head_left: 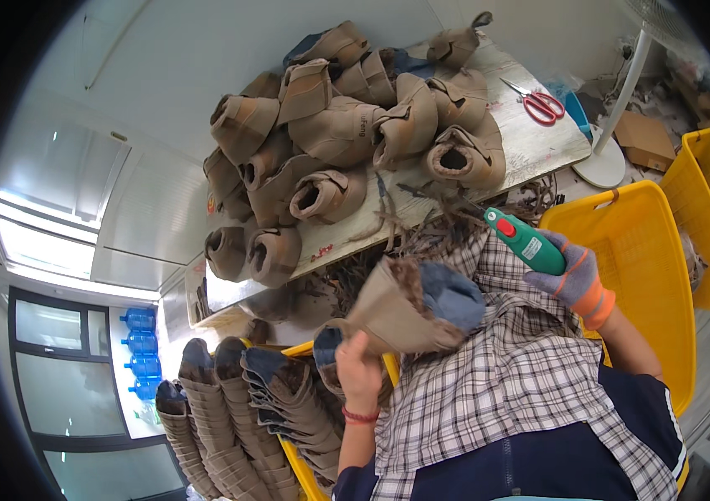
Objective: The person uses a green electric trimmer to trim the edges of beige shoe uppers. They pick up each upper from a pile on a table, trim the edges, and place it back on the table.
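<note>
My left hand (359, 374), bare with a red wristband, grips a tan shoe upper (395, 316) by its edge. The upper has brown fleece and a blue-grey lining showing, and it hangs slightly blurred before the checked apron (530, 359). In my right hand (579, 285), gloved in grey and orange, is a green handheld power tool (532, 244) with a red button. Its dark tip points toward the table edge, among brown fleece scraps (434, 230). The tool and the upper are apart.
Tan shoe uppers (334, 134) lie heaped on the worn white table (530, 150), with red-handled scissors (541, 107) at the right. Stacked uppers (234, 417) stand lower left. Yellow baskets (639, 242) and a fan stand (622, 100) are at the right.
</note>
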Available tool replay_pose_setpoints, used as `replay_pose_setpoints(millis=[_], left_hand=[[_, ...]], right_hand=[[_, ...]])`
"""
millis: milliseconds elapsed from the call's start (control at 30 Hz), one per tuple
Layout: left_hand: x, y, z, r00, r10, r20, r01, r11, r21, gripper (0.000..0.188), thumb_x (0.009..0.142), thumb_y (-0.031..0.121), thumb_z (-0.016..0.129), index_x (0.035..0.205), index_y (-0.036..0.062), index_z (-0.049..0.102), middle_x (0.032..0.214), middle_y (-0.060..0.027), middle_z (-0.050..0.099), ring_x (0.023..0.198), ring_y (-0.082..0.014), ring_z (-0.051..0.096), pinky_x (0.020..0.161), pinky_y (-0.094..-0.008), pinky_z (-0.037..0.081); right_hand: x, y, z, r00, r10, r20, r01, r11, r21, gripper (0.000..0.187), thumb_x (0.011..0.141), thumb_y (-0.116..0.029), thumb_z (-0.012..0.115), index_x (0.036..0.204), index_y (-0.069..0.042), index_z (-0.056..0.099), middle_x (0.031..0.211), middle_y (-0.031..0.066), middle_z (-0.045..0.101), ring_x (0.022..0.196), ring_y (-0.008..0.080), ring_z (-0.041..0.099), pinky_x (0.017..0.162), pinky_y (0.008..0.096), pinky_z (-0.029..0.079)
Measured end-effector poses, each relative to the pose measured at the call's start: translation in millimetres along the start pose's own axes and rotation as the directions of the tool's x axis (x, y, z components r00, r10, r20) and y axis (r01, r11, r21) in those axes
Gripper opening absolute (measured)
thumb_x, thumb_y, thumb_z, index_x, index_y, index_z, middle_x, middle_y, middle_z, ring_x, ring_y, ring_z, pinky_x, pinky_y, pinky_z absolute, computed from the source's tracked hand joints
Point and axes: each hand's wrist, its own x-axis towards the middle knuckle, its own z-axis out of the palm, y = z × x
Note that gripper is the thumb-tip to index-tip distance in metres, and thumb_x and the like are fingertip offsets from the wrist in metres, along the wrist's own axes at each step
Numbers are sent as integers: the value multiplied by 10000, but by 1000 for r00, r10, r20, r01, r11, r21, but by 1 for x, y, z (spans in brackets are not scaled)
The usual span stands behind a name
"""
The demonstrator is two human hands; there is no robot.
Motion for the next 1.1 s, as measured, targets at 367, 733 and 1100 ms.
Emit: replay_pose_setpoints(millis=[367,733,1100], left_hand=[[55,29,-16,964,-150,220,255,759,-599,356,902,112,474,1223,-32,526,1271,-175,564,1188,-311,531,1037,-485,397],[60,44,-12,969,-171,179,244,780,-576,360,903,113,449,1222,-41,515,1259,-193,565,1189,-338,526,1040,-504,393],[61,42,3,941,-216,259,331,734,-593,373,908,83,431,1241,-72,488,1265,-214,552,1199,-341,518,1050,-508,385]], right_hand=[[19,-27,-3,834,-528,159,481,557,-677,631,605,-407,830,1102,-68,637,662,97,614,593,281,605,554,358,470],[28,-28,-10,725,-620,299,636,437,-636,622,605,-406,826,1100,-78,642,634,43,577,525,220,553,497,333,429],[30,-34,-6,662,-669,336,701,395,-594,599,612,-423,818,1080,-91,646,584,19,492,489,210,481,478,331,392]])
